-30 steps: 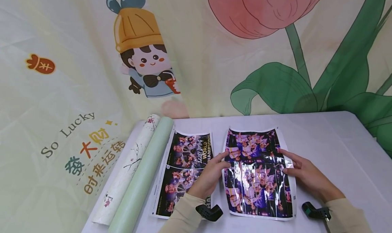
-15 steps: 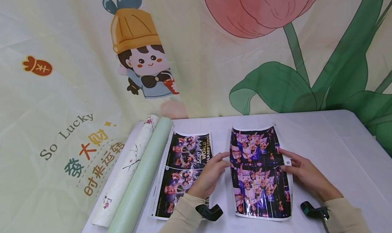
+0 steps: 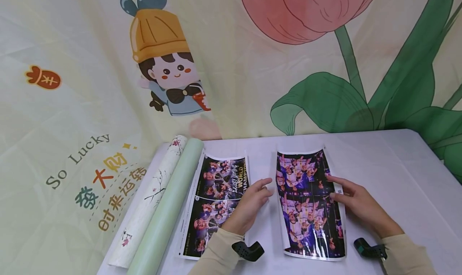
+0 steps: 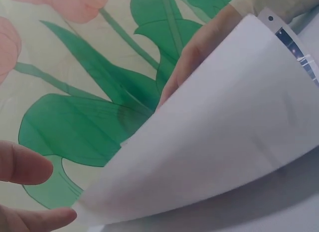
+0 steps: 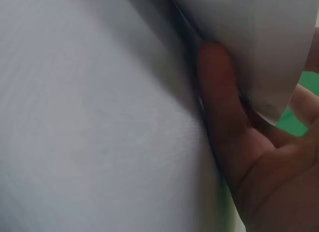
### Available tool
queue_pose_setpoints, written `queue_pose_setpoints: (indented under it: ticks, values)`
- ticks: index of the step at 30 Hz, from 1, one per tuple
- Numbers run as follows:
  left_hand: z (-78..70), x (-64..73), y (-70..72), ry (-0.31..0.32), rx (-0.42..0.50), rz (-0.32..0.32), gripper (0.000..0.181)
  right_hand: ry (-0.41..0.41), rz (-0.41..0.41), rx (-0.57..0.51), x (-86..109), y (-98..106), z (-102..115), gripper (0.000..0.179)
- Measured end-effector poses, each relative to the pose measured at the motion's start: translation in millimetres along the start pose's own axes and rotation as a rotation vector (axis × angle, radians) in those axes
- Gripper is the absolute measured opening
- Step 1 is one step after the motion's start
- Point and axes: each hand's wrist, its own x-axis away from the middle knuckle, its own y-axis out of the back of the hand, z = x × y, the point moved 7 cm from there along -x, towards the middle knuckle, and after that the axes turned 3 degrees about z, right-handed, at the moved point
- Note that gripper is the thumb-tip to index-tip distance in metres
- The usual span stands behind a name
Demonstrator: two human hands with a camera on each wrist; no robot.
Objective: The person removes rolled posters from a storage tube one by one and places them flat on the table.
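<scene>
A glossy purple-and-black photo poster is raised, its left side curling up. My right hand pinches it by the right edge; in the right wrist view the thumb presses against the sheet. My left hand lies just off the poster's left edge in the head view, its fingers loosely bent and holding nothing. The left wrist view shows the sheet's plain white back close by the left fingertips. Below my left hand lies a second photo poster, partly covered by the hand and sleeve.
A pale green roll and a white roll with a blossom print lie side by side at the left of the white-covered table. Behind the table hangs a printed cloth with a tulip and a cartoon figure.
My left hand has let go of the poster's left edge, and a gap has opened between them. That edge has curled to the right. My right hand keeps its hold, nearly still.
</scene>
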Motion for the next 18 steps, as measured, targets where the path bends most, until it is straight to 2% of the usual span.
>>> queue_pose_setpoints:
  ticks: [5,10,18]
  values:
    - [-3.9,1.8,-0.5,-0.022,-0.040,-0.004,0.053,-0.003,-0.018,0.039,0.9,1,3,0.063]
    - [-17.1,7.9,0.5,-0.082,-0.110,-0.004,0.052,-0.007,-0.034,0.079,1.3,5,4,0.063]
    - [-34.6,15.2,13.5,-0.122,-0.158,0.018,0.048,-0.013,-0.052,0.086,2.7,17,4,0.055]
